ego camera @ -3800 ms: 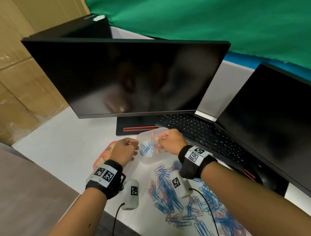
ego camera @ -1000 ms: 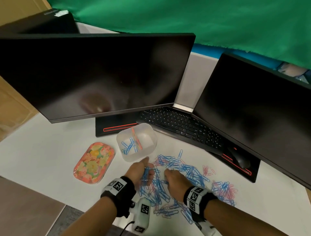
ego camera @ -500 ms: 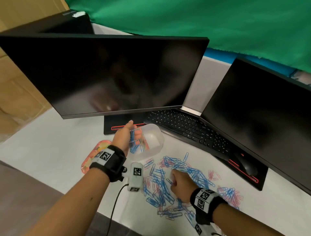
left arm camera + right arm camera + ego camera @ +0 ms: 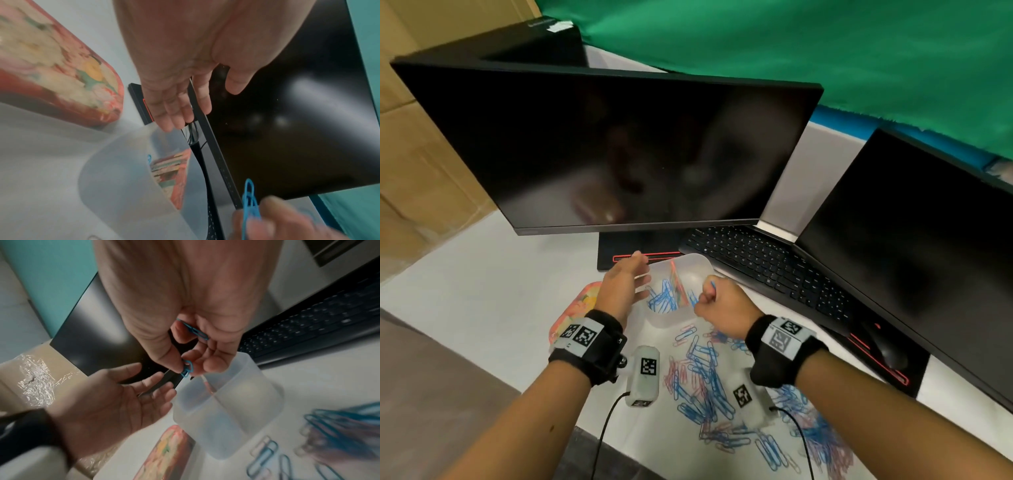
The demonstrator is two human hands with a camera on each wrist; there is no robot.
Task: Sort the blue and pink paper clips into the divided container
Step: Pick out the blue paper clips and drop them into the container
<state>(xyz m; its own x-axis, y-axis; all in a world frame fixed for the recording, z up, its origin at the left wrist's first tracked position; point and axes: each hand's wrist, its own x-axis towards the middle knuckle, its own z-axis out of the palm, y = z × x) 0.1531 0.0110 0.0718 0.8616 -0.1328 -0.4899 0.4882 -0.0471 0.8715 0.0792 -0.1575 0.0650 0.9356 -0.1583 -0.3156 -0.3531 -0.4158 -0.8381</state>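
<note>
The right hand (image 4: 717, 301) pinches blue wire paper clips (image 4: 186, 368), long axis pointing down over the translucent divided plastic container (image 4: 690, 267); the left hand (image 4: 625, 284), now emptied, hovers spread alongside.

Two dark monitors (image 4: 626, 150) at the desk's back edge, keyboard (image 4: 763, 263) between them, flowered tray (image 4: 578, 308) toward the left.

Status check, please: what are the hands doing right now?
Left hand open, empty. Right hand pinching blue clips over container. Nothing blocking.
</note>
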